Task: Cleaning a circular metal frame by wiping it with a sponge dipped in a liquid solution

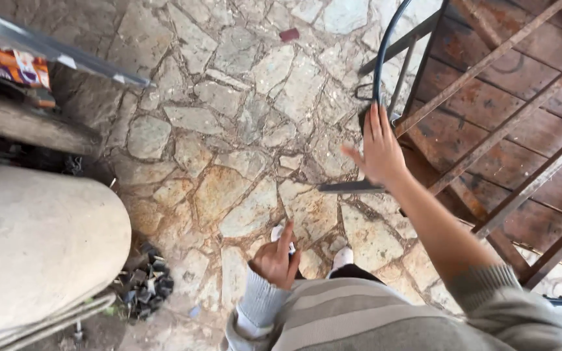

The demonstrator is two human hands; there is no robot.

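While the right hand point(380, 151) reaches with fingers spread and empty toward the dark curved metal frame point(380, 58) leaning by the rusty grid, the left hand point(274, 261) hangs loosely curled, holding nothing, so closing on that frame seems next.

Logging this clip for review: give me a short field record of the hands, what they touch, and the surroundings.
setting: outdoor stone-paved ground
right hand: open, fingers spread, at the dark curved metal rail of a rusty metal frame; contact unclear
left hand: loosely curled near the body, holding nothing
nearby: pale rounded block; pile of small dark pieces
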